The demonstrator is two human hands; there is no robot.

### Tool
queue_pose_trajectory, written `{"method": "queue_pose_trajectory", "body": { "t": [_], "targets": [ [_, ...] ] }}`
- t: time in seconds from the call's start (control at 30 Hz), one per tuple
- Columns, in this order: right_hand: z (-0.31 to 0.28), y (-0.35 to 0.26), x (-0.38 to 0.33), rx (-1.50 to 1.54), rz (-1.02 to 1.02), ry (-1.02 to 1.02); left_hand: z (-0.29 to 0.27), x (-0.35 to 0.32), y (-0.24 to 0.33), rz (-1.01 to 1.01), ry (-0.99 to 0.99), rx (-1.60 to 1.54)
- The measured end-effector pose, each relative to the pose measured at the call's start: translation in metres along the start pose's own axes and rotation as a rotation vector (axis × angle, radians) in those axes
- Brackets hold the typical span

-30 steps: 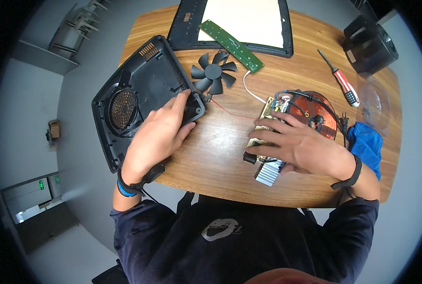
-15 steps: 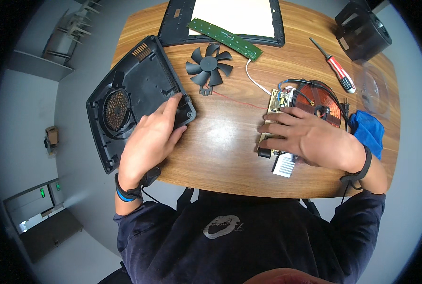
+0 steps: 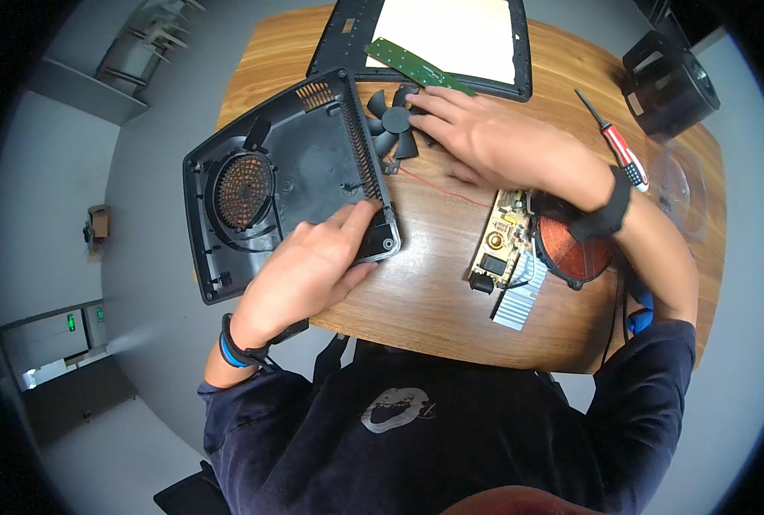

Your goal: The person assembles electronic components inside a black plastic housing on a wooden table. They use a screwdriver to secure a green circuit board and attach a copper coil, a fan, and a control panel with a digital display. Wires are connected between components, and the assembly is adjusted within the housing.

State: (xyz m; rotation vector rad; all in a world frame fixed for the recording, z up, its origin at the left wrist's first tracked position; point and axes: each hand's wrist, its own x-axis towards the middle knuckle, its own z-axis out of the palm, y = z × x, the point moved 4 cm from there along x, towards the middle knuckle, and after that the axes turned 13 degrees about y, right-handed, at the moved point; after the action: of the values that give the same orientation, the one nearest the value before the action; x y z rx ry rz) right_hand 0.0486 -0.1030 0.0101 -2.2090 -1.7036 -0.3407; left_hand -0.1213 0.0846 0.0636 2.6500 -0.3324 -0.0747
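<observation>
One fan [image 3: 394, 129], likely light but brittle-bladed: take its hub [image 3: 396, 118]; your right hand [image 3: 489, 142] is loosely spread, your left hand [image 3: 309, 260] grips the housing [image 3: 306, 154].

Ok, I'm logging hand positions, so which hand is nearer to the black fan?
Right: the right hand is at the black fan, over its right-hand blades. The left hand is farther, lower left, at a corner of the black housing.

The fan [image 3: 396, 120] is black, the coil [image 3: 568, 245] copper-red.

Gap btwn casing [image 3: 304, 154], tan PCB [image 3: 504, 230] (wire [image 3: 442, 189])
</observation>
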Motion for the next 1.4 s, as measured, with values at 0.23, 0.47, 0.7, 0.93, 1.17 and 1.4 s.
{"method": "queue_pose_trajectory", "body": {
  "t": [0.23,0.47,0.7,0.93,1.17,1.4],
  "targets": [
    [0.015,-0.001,0.033,0.009,0.000,-0.176,0.003,0.000,0.014,-0.044,-0.052,0.008],
    [-0.023,-0.025,-0.010,-0.221,-0.050,-0.194,0.004,-0.004,0.030,0.005,-0.078,-0.006],
    [-0.062,-0.030,-0.056,-0.120,0.005,-0.031,0.009,0.002,0.049,0.064,-0.127,0.005],
    [-0.113,-0.047,-0.064,0.080,0.218,-0.179,-0.002,-0.006,0.073,0.146,-0.161,-0.024],
    [-0.140,-0.072,-0.066,0.226,0.284,-0.166,-0.013,-0.026,0.084,0.230,-0.174,-0.091],
    [-0.130,-0.071,-0.063,0.230,0.232,-0.025,-0.015,-0.029,0.072,0.285,-0.228,-0.125]
  ]
}}
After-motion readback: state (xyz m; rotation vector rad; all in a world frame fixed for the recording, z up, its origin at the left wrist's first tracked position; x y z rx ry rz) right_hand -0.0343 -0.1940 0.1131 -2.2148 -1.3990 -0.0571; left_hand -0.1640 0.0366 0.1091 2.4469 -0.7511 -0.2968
